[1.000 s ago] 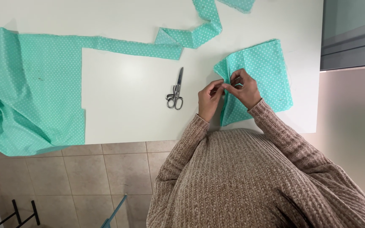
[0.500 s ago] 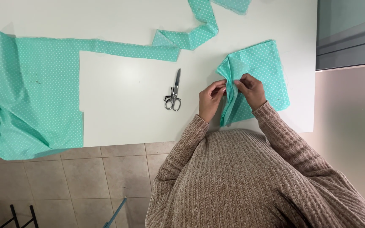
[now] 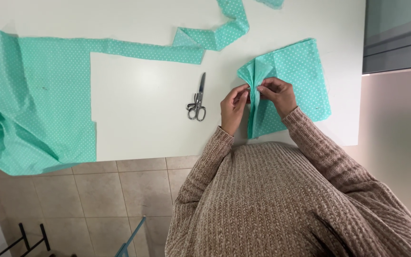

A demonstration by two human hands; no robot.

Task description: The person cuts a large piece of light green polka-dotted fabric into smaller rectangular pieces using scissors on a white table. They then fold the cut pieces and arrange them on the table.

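A small piece of mint-green dotted fabric lies on the white table, pleated along its left side. My left hand pinches the pleats from the left at the middle of the folded edge. My right hand pinches the same gathered spot from the right, resting on the cloth. Both sleeves are beige knit.
Silver scissors lie shut on the table, just left of my left hand. A large sheet of the same green fabric covers the table's left side, with a long strip running to the top. Tiled floor lies below the table edge.
The pleated edge has been gathered tighter; both hands have shifted slightly down the fold and now pinch it at its middle.
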